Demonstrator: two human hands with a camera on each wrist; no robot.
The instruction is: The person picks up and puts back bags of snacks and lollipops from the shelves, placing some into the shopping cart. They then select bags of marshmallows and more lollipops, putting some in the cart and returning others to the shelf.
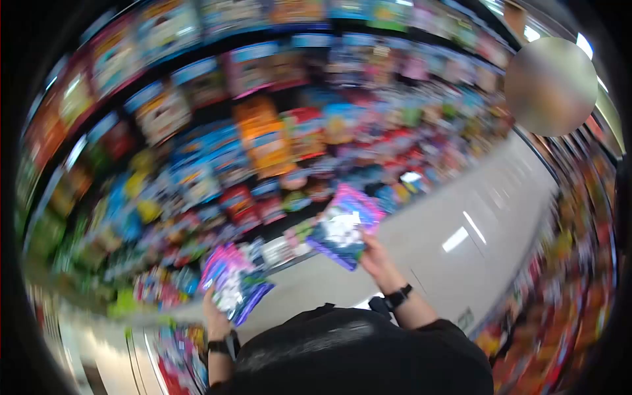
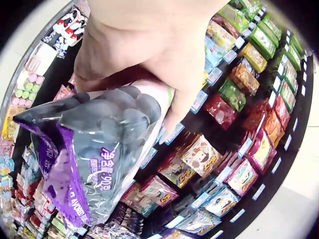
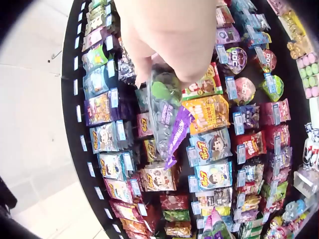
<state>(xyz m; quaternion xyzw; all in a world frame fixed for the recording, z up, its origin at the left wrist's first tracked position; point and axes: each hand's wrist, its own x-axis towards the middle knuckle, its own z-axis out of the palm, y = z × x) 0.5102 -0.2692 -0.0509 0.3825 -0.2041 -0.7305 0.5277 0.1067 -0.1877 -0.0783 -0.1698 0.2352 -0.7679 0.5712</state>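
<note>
In the head view my left hand grips the side of a pink and purple candy bag. My right hand pinches the right edge of a similar bag, held farther forward. The left wrist view shows the left bag from its end, with dark, rounded gummies printed on it and a purple crimped seal; the thumb and fingers of the left hand wrap its upper part. In the right wrist view the fingers of the right hand hold the top of the other bag.
A long shelf of hanging candy packets, among them an orange bag, curves across the front. Pale tiled floor runs along its right. Another stocked shelf stands at far right. Price tags line the shelf edges.
</note>
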